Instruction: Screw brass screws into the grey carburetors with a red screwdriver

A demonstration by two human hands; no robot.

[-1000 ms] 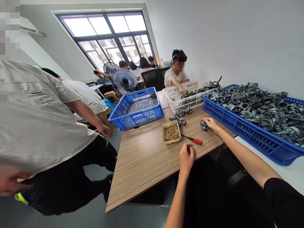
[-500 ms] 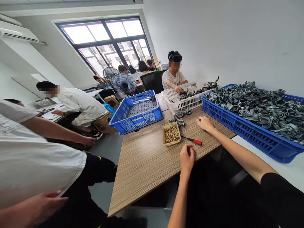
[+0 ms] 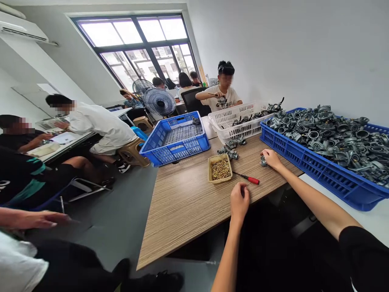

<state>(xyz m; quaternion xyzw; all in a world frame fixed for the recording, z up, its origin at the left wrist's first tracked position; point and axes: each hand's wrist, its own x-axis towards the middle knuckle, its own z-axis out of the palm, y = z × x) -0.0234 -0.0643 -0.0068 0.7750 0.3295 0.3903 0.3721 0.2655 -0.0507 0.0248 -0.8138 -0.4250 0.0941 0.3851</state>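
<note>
My right hand (image 3: 270,158) rests on the wooden table (image 3: 185,202) with its fingers curled over a small grey metal part (image 3: 263,161), close to the big blue crate (image 3: 319,168) heaped with grey metal castings. My left hand (image 3: 239,200) lies at the table's near edge in a loose fist; nothing shows in it. Between the hands lies a red-handled screwdriver (image 3: 249,179). A small tan tray of brass screws (image 3: 220,169) sits just left of it, with a few grey parts (image 3: 230,151) beyond.
An empty blue crate (image 3: 175,139) and a white basket (image 3: 235,121) holding metal parts stand at the table's far end. A person sits behind the basket holding a part. Other people sit at desks on the left, and a person's hand (image 3: 33,219) shows at lower left. Fans stand by the window.
The person in the white shirt at left has moved out of the foreground, uncovering the seated people. My right hand shifted slightly right over the grey part. The person opposite lifted a part from the basket.
</note>
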